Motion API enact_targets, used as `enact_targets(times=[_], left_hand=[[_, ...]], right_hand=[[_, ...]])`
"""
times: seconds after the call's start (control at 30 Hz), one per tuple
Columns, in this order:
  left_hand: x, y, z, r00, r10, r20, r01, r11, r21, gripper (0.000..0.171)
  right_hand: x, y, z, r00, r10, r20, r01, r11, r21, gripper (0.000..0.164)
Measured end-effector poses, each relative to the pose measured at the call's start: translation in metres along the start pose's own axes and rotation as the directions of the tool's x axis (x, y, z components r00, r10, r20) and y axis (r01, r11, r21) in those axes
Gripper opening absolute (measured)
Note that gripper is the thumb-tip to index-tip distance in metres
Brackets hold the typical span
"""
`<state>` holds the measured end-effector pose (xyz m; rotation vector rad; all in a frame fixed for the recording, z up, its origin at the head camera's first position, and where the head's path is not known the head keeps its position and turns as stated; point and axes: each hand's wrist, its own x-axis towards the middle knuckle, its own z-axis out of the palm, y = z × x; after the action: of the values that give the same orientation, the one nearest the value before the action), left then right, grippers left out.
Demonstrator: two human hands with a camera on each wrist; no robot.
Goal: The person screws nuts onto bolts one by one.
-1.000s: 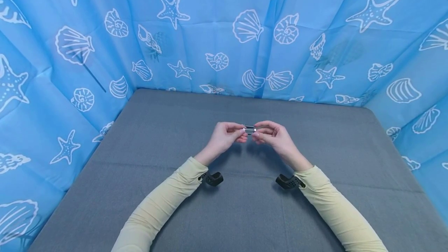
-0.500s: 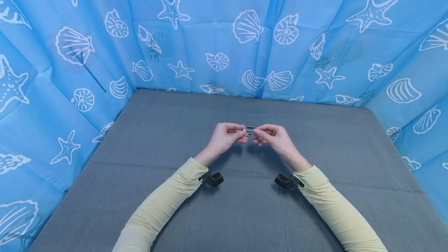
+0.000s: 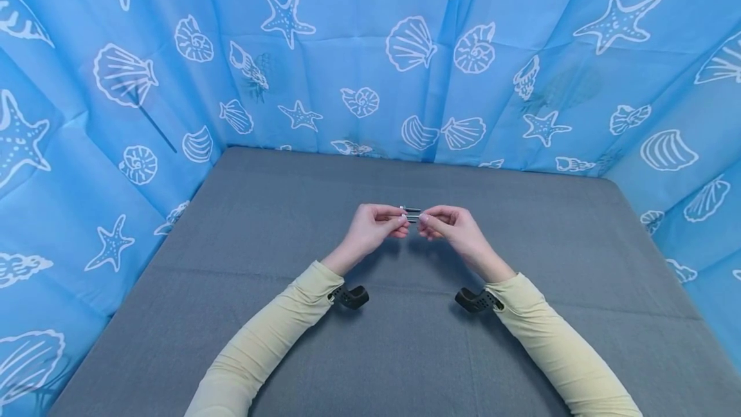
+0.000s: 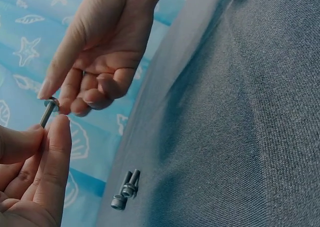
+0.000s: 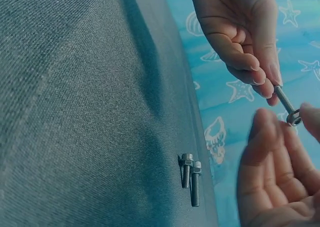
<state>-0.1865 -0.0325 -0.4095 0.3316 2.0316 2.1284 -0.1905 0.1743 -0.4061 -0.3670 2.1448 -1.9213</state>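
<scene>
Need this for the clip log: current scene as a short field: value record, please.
held_part: metal bolt, raised above the table
left_hand: left hand, fingers pinch the shank
right_hand: right hand, fingers pinch the wider end
loose_parts: two bolts, side by side on the table
surface: table, grey covering
backdrop: blue curtain, white shell and starfish print
sleeves: pale yellow sleeves, both arms
unclear: whether the held bolt's wider end carries a separate nut

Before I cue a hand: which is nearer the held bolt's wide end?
Right. The right hand is at the wide end; the left hand pinches the shank, farther along.
</scene>
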Motion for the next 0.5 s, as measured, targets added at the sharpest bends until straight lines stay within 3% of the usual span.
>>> enact_targets(times=[0.1,0.3,0.5], left_hand=[[0.0,-0.0004,0.0001,1.0,-0.005,0.008,0.005,1.0,-0.015,0.024],[0.0,-0.0012,0.0007,1.0,-0.022,0.003,0.022,0.999,-0.026,0.022],[0.0013,-0.004,0.0009,1.0,-0.015,0.006,0.015,0.999,-0.029,0.023]], right_hand=[[-0.0008,-0.0008,-0.0002,1.0,0.015,0.014,-0.015,1.0,0.001,0.039],[-0.0014,0.0012,-0.0024,0.999,-0.029,0.031,0.027,0.998,0.059,0.031],[-0.0009,0.0029,-0.0025,0.999,0.043,0.028,-0.043,0.999,-0.007,0.04]])
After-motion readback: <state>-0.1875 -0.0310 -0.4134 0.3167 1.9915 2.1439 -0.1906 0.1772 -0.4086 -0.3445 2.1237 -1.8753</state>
